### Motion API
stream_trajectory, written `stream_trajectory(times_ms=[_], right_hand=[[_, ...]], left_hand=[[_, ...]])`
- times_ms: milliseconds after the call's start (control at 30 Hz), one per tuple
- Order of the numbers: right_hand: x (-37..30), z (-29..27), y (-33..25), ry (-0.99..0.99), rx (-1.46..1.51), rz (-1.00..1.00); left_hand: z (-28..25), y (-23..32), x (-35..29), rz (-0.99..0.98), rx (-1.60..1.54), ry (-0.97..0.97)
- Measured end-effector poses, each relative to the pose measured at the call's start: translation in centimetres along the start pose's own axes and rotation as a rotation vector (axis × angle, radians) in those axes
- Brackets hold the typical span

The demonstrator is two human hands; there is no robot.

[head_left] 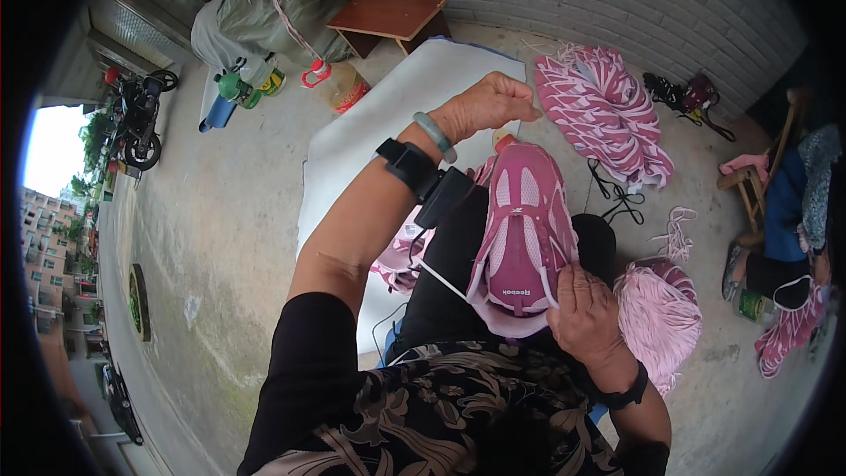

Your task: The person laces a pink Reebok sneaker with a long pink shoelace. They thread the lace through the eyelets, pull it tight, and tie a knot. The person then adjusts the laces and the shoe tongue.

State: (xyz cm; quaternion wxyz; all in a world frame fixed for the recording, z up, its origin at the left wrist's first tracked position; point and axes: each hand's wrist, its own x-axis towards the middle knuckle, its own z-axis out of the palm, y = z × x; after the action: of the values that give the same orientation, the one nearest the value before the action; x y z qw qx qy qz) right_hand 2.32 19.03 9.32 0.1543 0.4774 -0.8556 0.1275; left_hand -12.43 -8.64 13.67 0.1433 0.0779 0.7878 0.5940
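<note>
On my lap lies a pink and magenta shoe upper [529, 211] with light mesh panels and a pale lining at its near end. My right hand [586, 313] has its fingers closed on the upper's near right edge. Beyond the far end of the upper, my left hand [498, 106] is raised with its fingers pinched; whatever they hold is too small to make out. A white cord [445, 280] runs out from the upper's left side. A small tan and orange thing [502, 138] shows at its far tip. More pink uppers [401, 256] lie partly hidden beneath my left forearm.
A white sheet [397, 110] covers the ground ahead. Pink uppers are heaped [604, 115] at far right, beside black cord [617, 198]. A pale pink lace bundle [661, 322] sits by my right arm. Farther off are a large bottle [339, 86], a low wooden stool [388, 15] and another seated person [780, 211].
</note>
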Motion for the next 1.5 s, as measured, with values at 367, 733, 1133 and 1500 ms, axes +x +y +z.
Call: stream_trajectory(times_ms=[367,733,1133,1500], right_hand=[[-3.7,2.5,0.9,0.048,0.089,0.314],[-0.2,3.1,1.9,-0.086,0.264,0.397],[-3.7,6.1,3.5,-0.096,0.409,0.49],[-3.4,6.2,2.5,-0.101,0.516,0.384]], left_hand=[[4.2,-10.3,-0.3,-0.068,0.703,0.275],[12.8,-5.8,-16.7,-0.092,0.515,0.186],[14.4,-7.5,-13.4,-0.061,0.723,0.054],[13.6,-8.5,-14.7,-0.07,0.408,0.087]])
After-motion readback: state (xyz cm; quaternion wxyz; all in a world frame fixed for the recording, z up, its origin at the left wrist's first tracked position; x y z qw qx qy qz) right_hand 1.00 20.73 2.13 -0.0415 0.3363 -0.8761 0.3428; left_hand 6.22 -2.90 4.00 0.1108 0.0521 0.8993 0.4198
